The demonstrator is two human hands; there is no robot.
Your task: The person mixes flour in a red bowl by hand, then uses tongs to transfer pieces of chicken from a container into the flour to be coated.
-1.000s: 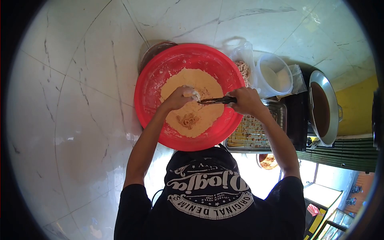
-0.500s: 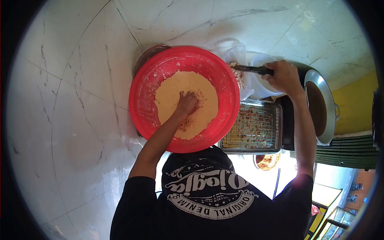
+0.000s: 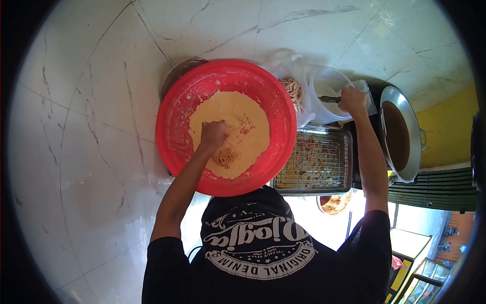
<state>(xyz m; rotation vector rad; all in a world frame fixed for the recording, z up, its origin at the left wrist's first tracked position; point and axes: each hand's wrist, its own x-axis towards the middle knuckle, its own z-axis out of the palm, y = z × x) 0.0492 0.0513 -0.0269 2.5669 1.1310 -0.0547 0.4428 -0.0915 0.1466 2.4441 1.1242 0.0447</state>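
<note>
Right of the red basin, black tongs are clamped in the right hand, presumably so the clear tub can be reached. Inside the basin, pale yellow, loose powder bears tangled strips; whether anything is gripped by the left hand cannot be told.

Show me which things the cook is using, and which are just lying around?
Being used, it seems:
- red basin of pale powder, left hand inside
- tongs, held by the right hand
- clear tub, where the tongs reach
- bag of pale strips, probably

Untouched now, maybe for later:
- tray with a wire rack
- metal pan of brown liquid
</note>
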